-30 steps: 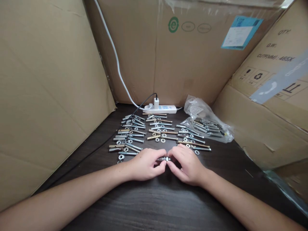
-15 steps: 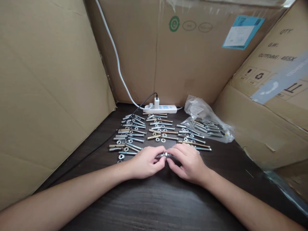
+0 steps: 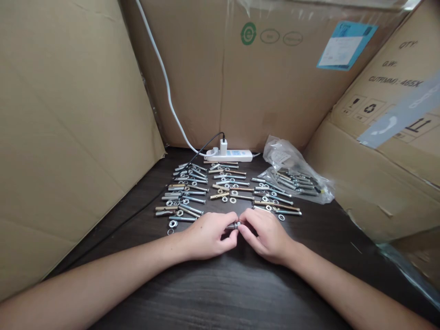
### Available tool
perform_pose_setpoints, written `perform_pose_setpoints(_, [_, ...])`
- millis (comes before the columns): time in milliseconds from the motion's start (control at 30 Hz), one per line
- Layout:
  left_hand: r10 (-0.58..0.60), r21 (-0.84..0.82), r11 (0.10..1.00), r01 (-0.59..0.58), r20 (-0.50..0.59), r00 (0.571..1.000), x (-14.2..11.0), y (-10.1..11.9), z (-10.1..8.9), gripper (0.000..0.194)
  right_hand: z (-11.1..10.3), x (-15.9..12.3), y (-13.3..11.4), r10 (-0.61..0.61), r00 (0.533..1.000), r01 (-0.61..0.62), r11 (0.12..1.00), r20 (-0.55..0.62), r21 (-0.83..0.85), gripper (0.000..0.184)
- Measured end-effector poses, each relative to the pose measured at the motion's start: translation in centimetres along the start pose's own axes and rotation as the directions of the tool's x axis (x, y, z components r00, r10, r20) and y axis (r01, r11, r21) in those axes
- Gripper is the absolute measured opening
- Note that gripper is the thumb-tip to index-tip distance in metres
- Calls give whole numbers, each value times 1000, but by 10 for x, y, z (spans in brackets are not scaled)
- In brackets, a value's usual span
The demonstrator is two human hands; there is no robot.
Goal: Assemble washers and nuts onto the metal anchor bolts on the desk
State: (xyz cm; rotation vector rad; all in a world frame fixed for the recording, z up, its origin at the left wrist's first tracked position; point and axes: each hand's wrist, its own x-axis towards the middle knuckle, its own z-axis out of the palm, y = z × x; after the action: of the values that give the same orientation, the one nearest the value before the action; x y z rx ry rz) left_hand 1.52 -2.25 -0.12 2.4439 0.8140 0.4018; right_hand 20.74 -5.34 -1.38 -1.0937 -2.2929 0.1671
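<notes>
One bolt assembly (image 3: 230, 226), nut (image 3: 238, 225) apparently on, sits pinched by left hand (image 3: 208, 234) and right hand (image 3: 268, 233), front of power strip (image 3: 242, 156); nearer strip, loose bolts (image 3: 182, 219) and washers (image 3: 282, 217) await, unjoined.

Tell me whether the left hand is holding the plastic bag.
No, the left hand pinches a metal fastener, and the plastic bag lies on the table beyond the right hand.

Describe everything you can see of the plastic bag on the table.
The bag looks like thin, clear plastic, crumpled and slightly shiny. It lies on the dark table, to the right of the white power strip. Its nearer part holds a jumble of metal bolts; its far part is puffed up, with a pale label-like patch. Whether its mouth is open cannot be told. Neither the left hand nor the right hand touches it.
</notes>
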Motion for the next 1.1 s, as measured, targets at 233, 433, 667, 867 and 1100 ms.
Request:
perform_pose_setpoints(233, [-18,-23,1000,18,-12,1000,2,-3,1,6,-4,0,-2,-22,1000,22,1000,5,-20,12])
perform_pose_setpoints(433, [-22,16,1000,22,-20,1000,3,-4,3,6,-3,0,-2,-57,997,62,994,54,-93,12])
perform_pose_setpoints(667, [-7,44,999,7,-5,1000,2,-3,3,5,-1,0,-3,-11,997,11,1000,81,-3,12])
perform_pose_setpoints(867, [-13,50,999,13,-7,1000,2,-2,2,7,-1,0,-2,-15,996,16,1000,82,-10,20])
perform_pose_setpoints(1100, [-15,29,999,15,-13,1000,2,-1,0,6,3,-2,-1,5,995,-4,1000,104,-13,30])
